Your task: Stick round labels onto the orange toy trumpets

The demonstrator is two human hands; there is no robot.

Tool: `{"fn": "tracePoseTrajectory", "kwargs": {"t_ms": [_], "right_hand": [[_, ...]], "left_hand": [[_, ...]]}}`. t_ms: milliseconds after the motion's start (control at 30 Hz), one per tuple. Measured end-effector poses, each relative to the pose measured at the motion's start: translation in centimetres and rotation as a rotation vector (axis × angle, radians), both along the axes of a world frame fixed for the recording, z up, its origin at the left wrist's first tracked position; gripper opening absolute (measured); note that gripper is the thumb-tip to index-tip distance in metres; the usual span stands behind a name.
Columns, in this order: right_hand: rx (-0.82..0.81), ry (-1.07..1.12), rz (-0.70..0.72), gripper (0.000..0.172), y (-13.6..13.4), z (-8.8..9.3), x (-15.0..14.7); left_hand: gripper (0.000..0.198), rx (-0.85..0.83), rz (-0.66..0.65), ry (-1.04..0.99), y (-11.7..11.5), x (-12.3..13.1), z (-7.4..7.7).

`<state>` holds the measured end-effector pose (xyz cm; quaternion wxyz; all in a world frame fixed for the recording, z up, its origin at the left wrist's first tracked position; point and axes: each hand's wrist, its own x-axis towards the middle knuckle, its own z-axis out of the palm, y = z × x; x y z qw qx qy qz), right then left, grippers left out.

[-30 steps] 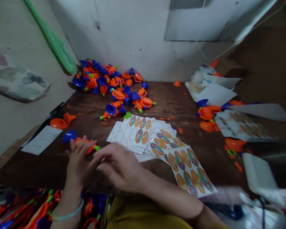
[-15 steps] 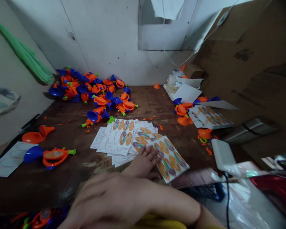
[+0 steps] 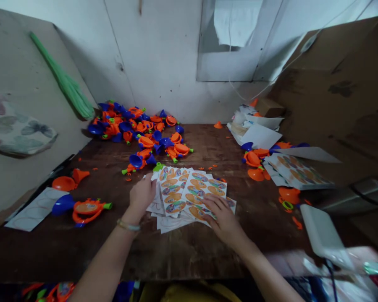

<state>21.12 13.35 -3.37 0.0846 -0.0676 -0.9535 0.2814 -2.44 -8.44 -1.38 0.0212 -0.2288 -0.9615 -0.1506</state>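
**Q:** What lies under the hands?

**A:** A fanned stack of printed sticker sheets [image 3: 189,195], with orange and multicoloured ovals, at the middle of the wooden table [image 3: 189,260].

**Q:** State of the left hand [image 3: 141,195]?

**A:** Open, fingers loosely together, resting on the upper left of the stack. A thin bracelet [image 3: 128,226] circles the wrist. No firm grip is seen.

**Q:** State of the right hand [image 3: 222,218]?

**A:** Open, fingers spread, lying across the lower right of the stack. Whether it pinches a sheet cannot be told.

**Q:** What surrounds the stack?

**A:** To its left, a toy trumpet [image 3: 86,209] with a blue bell and orange body lies just beside a white sheet with oval outlines [image 3: 34,209]. Beyond the stack, a heap of orange and blue plastic toy parts [image 3: 129,130] lies against the wall. Well to the right is a second pile of sticker sheets [image 3: 297,171]
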Motion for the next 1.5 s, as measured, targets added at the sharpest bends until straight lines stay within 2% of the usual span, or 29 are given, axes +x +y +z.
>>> {"fn": "tracePoseTrajectory", "kwargs": {"t_ms": [100,200,367,467,567,700,800,967,1067,1167,1267,1400,1500], "right_hand": [[0.040,-0.165,0.067,0.066,-1.6,0.2,-3.1],[0.081,-0.379,0.095,0.081,-2.6,0.3,-4.5],[0.092,-0.470,0.104,0.080,-2.7,0.4,-4.3],[0.075,-0.456,0.115,0.079,-2.4,0.5,-3.9],[0.063,-0.410,0.141,0.069,-1.7,0.2,-3.3],[0.057,-0.345,0.156,0.058,-0.2,-0.4,-1.9],[0.081,-0.322,0.128,0.056,2.1,-0.9,-0.5],[0.123,-0.190,0.044,0.045,7.3,-2.2,1.6],[0.082,0.019,0.026,0.044,8.3,-2.5,1.4],[-0.079,0.265,-0.019,0.038,5.6,-1.2,-0.3],[-0.423,0.421,-0.046,0.030,0.3,1.2,-2.7],[-0.811,0.405,-0.030,0.028,-6.0,4.3,-5.6],[-1.045,0.352,-0.080,0.032,-8.4,5.2,-7.4]], "left_hand": [[0.036,-0.033,0.072,-0.094,0.4,-3.1,-0.2],[0.041,-0.001,0.039,-0.136,2.2,-3.3,-1.3],[0.043,0.123,0.057,-0.205,3.9,-2.8,-2.8],[0.043,0.213,0.117,-0.258,4.6,-3.6,-2.9],[0.041,0.339,0.139,-0.336,5.6,-4.4,-2.9],[0.039,0.610,0.165,-0.429,5.8,-4.7,-2.8],[0.035,0.889,0.204,-0.451,4.2,-4.7,-2.1],[0.020,1.393,0.351,-0.292,-0.1,-4.5,0.8],[0.019,1.606,0.385,-0.212,-1.6,-2.8,2.4],[0.028,1.702,0.357,-0.253,-1.8,0.3,3.2],[0.036,1.740,0.324,-0.325,-1.4,3.4,3.9],[0.035,1.826,0.308,-0.384,-1.1,6.5,5.2],[0.029,1.833,0.319,-0.401,-1.3,8.4,5.5]]}}
